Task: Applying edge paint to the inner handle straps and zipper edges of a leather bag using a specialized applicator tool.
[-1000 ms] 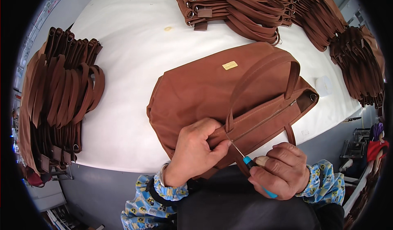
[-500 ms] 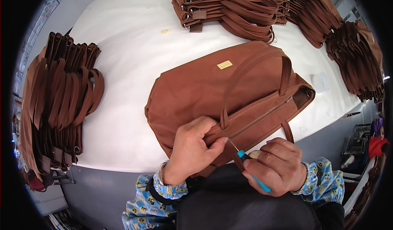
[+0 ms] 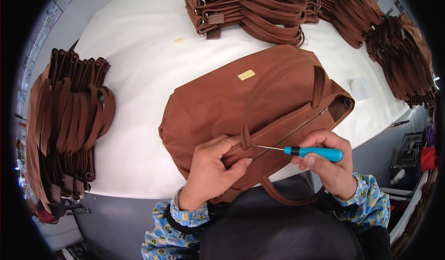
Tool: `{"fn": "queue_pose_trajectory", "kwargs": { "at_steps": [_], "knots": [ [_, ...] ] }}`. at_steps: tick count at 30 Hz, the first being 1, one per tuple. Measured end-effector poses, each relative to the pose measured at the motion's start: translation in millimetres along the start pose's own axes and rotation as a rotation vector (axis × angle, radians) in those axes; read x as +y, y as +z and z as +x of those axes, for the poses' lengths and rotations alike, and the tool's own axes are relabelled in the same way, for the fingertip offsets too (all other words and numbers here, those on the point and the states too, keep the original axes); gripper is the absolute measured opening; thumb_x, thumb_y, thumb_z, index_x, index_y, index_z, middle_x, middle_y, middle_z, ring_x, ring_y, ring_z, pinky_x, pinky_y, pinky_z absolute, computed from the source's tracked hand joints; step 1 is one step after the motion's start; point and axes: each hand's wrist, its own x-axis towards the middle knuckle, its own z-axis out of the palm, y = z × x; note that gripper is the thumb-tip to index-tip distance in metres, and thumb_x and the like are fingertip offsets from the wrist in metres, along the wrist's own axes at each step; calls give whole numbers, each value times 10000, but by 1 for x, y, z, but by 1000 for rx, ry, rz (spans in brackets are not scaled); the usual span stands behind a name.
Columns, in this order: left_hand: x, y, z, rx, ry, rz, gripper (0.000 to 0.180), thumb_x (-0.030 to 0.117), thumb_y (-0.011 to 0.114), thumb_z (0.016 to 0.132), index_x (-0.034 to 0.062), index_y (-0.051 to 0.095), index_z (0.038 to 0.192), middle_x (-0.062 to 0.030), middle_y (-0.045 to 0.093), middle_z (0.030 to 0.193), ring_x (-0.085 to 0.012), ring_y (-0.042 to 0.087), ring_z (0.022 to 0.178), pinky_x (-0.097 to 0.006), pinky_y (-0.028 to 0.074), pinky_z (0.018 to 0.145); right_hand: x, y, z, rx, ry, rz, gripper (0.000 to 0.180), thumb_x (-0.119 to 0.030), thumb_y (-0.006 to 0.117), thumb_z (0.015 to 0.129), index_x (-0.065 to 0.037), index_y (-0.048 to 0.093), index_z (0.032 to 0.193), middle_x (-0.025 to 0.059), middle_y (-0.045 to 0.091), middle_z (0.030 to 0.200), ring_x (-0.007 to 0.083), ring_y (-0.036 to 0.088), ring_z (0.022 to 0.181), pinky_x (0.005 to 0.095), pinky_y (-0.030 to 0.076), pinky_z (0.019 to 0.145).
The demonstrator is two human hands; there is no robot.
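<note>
Lying flat on the white table [image 3: 139, 75], the brown bag [image 3: 241, 102] was being worked along its zipper edge, the left hand [image 3: 211, 172] pinching the seam while the right hand [image 3: 331, 167] gripped a blue-handled awl [image 3: 306, 152]. Next it wanted a careful, steady poke. A second before, the awl had stood steeper; now it lay nearly level.

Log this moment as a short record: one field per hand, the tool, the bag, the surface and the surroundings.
left hand: pinches the near edge of the brown bag beside a handle base
right hand: grips a blue-handled awl
awl: lies level, thin metal tip pointing left toward the left fingers
brown bag: lies flat, zip side toward the person, small yellow tag on top
table: white, bag overhangs its near edge
surroundings: stacks of brown bags at the far side, a pile of brown straps at left, small white round container at right
</note>
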Motion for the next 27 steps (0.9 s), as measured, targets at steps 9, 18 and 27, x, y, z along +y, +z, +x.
{"fn": "queue_pose_trajectory", "kwargs": {
  "at_steps": [9, 18, 27],
  "knots": [
    [-4, 2, -1, 0, -11, -69, 291, 8, 690, 674, -29, 618, 953, -101, 581, 748, -167, 555, 661, -263, 440, 624, 5, -4, 4, 28, 3, 28, 179, -17, 580, 846, 41, 530, 1008, 95, 614, 864, 137, 623, 798, 234, 492, 672],
    [-8, -1, 2, -67, -185, -281, 295, 14, 697, 708, -44, 607, 982, -55, 595, 792, -89, 538, 729, -229, 439, 672, 6, -21, 14, 159, 173, 264, 174, -96, 568, 846, 26, 548, 968, 103, 619, 821, 158, 632, 719, 244, 495, 594],
    [-11, -38, 16, 69, -177, 75, 372, 13, 756, 666, -9, 597, 1001, -49, 611, 863, -119, 559, 729, -262, 468, 641, -5, -86, -18, 322, -164, 204, 214, -182, 553, 856, -5, 493, 960, 55, 560, 682, 102, 516, 563, 212, 407, 527]
  ]
}}
